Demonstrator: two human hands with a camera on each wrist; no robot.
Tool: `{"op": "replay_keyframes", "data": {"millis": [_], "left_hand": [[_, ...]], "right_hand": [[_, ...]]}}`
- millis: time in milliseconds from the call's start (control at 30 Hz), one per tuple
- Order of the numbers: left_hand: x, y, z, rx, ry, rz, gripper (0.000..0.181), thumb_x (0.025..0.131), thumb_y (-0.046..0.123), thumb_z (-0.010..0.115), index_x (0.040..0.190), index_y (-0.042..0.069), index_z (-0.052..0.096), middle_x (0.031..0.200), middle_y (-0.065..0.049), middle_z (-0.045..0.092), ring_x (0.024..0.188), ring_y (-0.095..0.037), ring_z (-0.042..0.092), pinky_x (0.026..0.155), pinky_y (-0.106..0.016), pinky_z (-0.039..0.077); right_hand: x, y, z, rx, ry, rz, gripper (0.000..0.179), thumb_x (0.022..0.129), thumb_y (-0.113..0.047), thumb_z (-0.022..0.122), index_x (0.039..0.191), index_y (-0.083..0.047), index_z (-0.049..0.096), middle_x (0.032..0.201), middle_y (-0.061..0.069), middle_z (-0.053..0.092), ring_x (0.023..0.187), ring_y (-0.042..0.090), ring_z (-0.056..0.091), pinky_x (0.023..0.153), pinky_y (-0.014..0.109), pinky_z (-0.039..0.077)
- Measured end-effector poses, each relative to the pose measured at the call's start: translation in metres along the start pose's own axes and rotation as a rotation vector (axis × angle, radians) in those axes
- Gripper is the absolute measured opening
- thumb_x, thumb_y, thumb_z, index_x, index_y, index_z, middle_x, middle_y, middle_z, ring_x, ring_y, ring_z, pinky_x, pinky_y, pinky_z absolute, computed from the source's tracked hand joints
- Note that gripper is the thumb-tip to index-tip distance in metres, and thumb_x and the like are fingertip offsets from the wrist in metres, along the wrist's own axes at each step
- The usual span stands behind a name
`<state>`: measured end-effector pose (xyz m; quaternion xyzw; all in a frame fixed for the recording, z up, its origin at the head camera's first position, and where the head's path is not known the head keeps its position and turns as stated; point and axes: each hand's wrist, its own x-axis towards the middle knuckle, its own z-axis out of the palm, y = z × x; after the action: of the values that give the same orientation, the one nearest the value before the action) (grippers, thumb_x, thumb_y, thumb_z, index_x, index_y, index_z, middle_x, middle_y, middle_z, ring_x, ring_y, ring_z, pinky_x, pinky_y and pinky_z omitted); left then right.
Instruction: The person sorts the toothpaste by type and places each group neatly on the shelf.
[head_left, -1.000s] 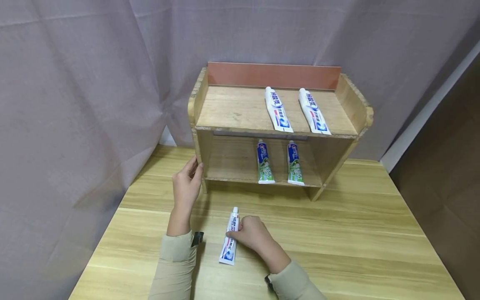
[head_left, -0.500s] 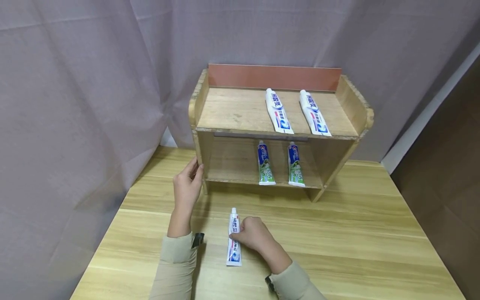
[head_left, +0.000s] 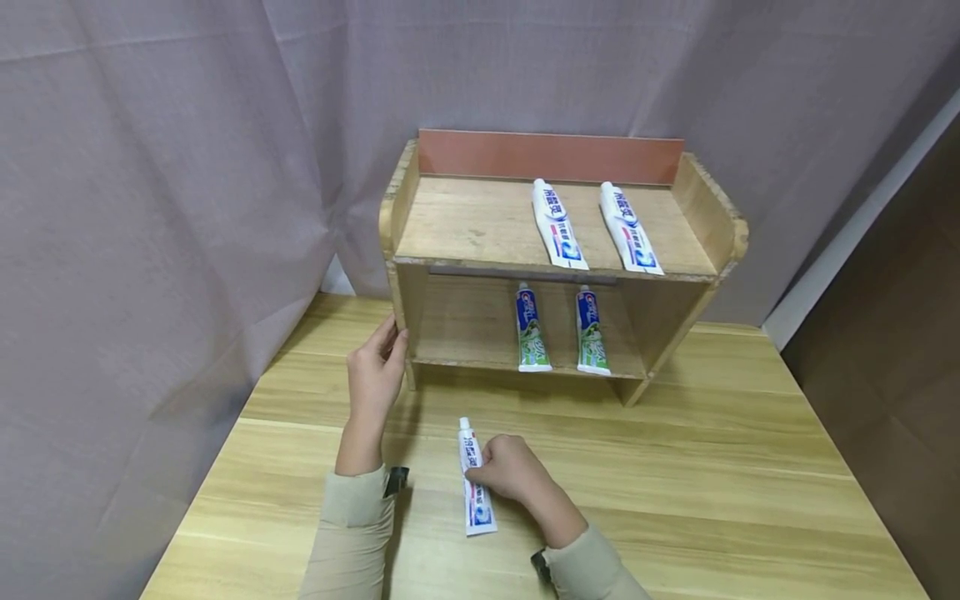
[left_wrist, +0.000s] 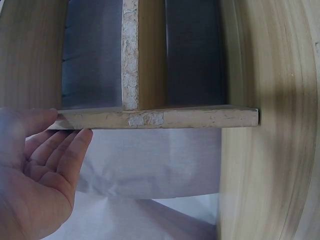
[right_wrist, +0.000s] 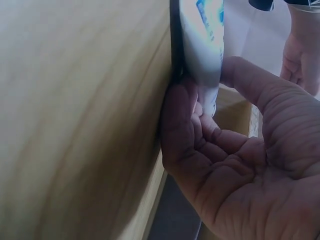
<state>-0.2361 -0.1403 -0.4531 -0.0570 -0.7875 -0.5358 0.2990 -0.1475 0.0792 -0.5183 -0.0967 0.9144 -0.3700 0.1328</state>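
My right hand [head_left: 513,471] pinches a white toothpaste tube [head_left: 472,450] low over the table in front of the shelf, thumb on its printed face and the other fingers curled at its side. The tube's cap points toward the shelf, tilted slightly left. In the right wrist view the same tube [right_wrist: 202,50] sits between thumb and fingers, close to the tabletop. My left hand [head_left: 375,362] holds the left side panel of a small wooden shelf [head_left: 465,221]. In the left wrist view the panel's edge [left_wrist: 190,118] lies between thumb and fingers.
Two white toothpaste tubes [head_left: 558,225] lie on the upper board, toward the right. Below them, two blue-and-green toothpaste tubes [head_left: 532,329] lie on the lower board. The wooden table [head_left: 712,467] extends to the right; grey cloth [head_left: 187,167] hangs behind and at left.
The held tube has turned counterclockwise: its cap end has swung a little left and its flat end right. My left hand stays at the shelf's side panel.
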Motion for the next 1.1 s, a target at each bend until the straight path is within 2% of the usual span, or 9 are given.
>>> {"op": "replay_keyframes", "data": {"millis": [300,500,833,1100], "left_hand": [[0.001,-0.001,0.0,0.005,0.011,0.01,0.034,0.098,0.013,0.067,0.13,0.002,0.066,0.116,-0.02,0.07,0.101,-0.029,0.072,0.081,-0.025,0.062],[0.001,-0.001,0.0,0.011,0.0,0.027,0.034,0.098,0.012,0.067,0.131,0.002,0.065,0.117,-0.02,0.07,0.101,-0.028,0.072,0.08,-0.025,0.062],[0.0,-0.002,0.0,0.021,-0.018,0.012,0.035,0.099,0.013,0.065,0.132,0.001,0.064,0.118,-0.019,0.07,0.103,-0.026,0.072,0.081,-0.022,0.061],[0.0,-0.002,0.0,0.021,-0.019,0.005,0.035,0.099,0.013,0.065,0.132,0.002,0.064,0.118,-0.02,0.069,0.104,-0.026,0.071,0.081,-0.02,0.06]], "right_hand": [[0.0,0.001,-0.003,0.05,-0.051,-0.012,0.033,0.084,-0.021,0.078,0.06,-0.011,0.057,0.055,-0.003,0.057,0.046,0.007,0.046,0.04,0.018,0.035],[-0.001,0.002,-0.005,0.054,-0.054,-0.019,0.034,0.084,-0.021,0.079,0.06,-0.012,0.056,0.055,-0.005,0.054,0.046,0.006,0.043,0.04,0.017,0.033],[0.001,0.012,-0.008,0.098,-0.054,-0.042,0.037,0.085,-0.026,0.079,0.059,-0.014,0.054,0.053,-0.008,0.046,0.048,0.007,0.038,0.042,0.018,0.029],[0.001,0.014,-0.012,0.144,-0.057,-0.03,0.03,0.087,-0.026,0.077,0.067,-0.011,0.062,0.057,-0.007,0.051,0.05,0.007,0.042,0.043,0.017,0.033]]}}
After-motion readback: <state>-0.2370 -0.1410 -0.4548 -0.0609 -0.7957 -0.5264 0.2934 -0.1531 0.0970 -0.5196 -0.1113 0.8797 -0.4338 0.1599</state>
